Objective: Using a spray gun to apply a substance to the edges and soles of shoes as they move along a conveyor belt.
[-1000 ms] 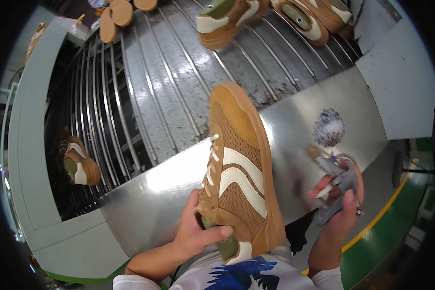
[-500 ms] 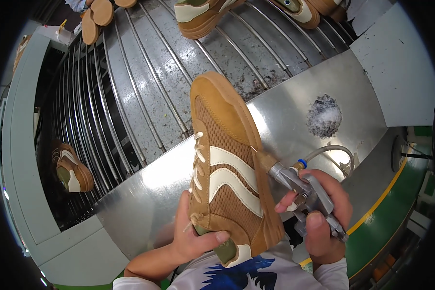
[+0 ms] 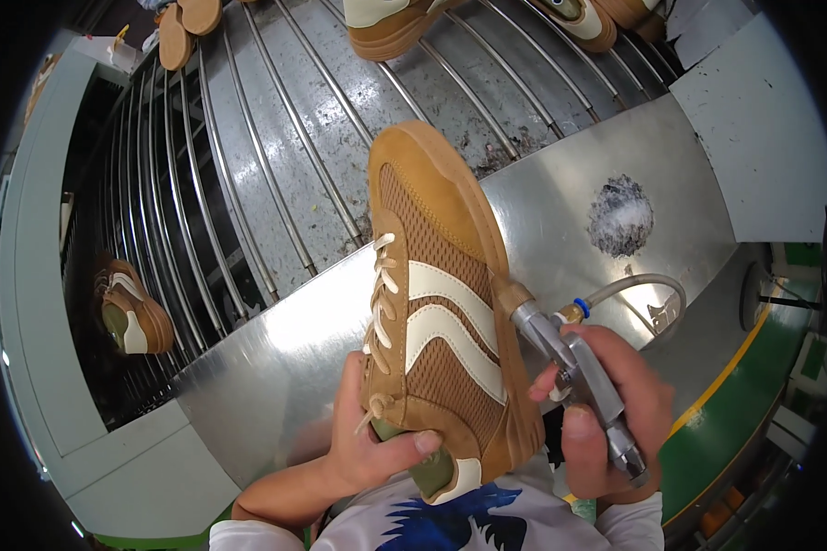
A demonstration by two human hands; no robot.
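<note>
A brown sneaker (image 3: pixel 443 234) with two wavy white stripes and cream laces is held up in front of me, toe pointing away and side facing up. My left hand (image 3: pixel 368 450) is closed round its heel collar, thumb over the green lining. My right hand (image 3: pixel 629 386) grips a silver metal spray gun (image 3: pixel 593 372) with a brown nozzle and a blue-ringed hose fitting. The nozzle is at the sole edge, about midway along the shoe; I cannot tell whether it touches. Some fingers of my right hand are behind the gun.
Behind the sneaker runs a conveyor of metal rods (image 3: pixel 312 147) carrying more brown shoes, one sneaker (image 3: pixel 138 317) at left. A steel ledge (image 3: pixel 542 211) with a dark, whitish-centred residue patch (image 3: pixel 620 218) borders it. A clear hose (image 3: pixel 652 278) loops right of the gun.
The sneaker has shifted slightly right and away from me. The spray gun has turned a little in my right hand, its rear end now farther left. Conveyor shoes appear slightly shifted.
</note>
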